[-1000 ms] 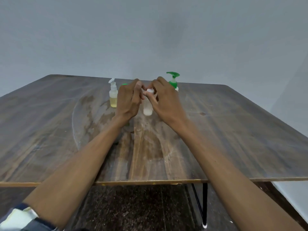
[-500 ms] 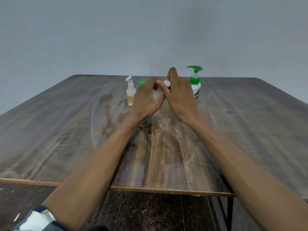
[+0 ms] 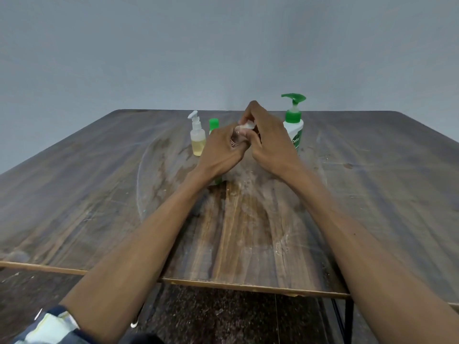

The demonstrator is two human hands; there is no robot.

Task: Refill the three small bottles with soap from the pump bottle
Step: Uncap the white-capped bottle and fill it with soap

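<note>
Both hands meet above the middle of the worn wooden table (image 3: 99, 194). The left hand (image 3: 222, 150) has its fingers curled round a small clear bottle (image 3: 235, 137), of which only a sliver shows between the fingers. The right hand (image 3: 268, 142) sits just beside it, touching it, with thumb and fingertips pinching the white cap (image 3: 248, 125) at the top of that bottle (whether the cap is seated on the neck or lifted off cannot be told).

Just left of the left hand stands a small bottle with a white pump top (image 3: 198, 135), upright, partly filled with yellowish liquid. Between that bottle and the left hand, partly hidden behind the knuckles, a small bottle with a green cap (image 3: 213, 123) stands upright; its contents cannot be seen. Just right of the right hand, partly behind it, the large white pump bottle (image 3: 294, 127) with a green pump head stands upright on the table
</note>
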